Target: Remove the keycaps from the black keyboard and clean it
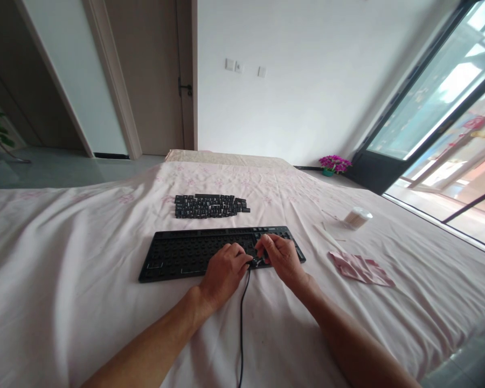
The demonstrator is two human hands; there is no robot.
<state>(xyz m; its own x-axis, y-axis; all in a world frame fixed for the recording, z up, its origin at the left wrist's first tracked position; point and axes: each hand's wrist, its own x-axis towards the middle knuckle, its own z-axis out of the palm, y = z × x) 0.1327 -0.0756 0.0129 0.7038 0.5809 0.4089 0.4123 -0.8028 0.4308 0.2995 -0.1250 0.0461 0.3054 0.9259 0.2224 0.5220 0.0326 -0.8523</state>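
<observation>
A black keyboard (173,253) lies on the bedspread, most of its keycaps off, leaving bare key sockets. Over its front edge, right of the middle, my left hand (225,272) is closed in a pinch. A small black piece with light glints (256,262) shows at its fingertips; I cannot tell whether it is a loose keycap or part of the keyboard. Close beside, my right hand (281,258) is bent over the right end of the keyboard, fingertips pressed together. What it pinches is hidden. Behind the keyboard, loose black keycaps (210,206) lie in rough rows.
A black cable (241,328) runs from the keyboard toward me between my forearms. To the right lie a crumpled pink cloth (361,268) and a clear round tub of cotton swabs (358,217). Pale pink bedspread (84,291) lies wrinkled all around.
</observation>
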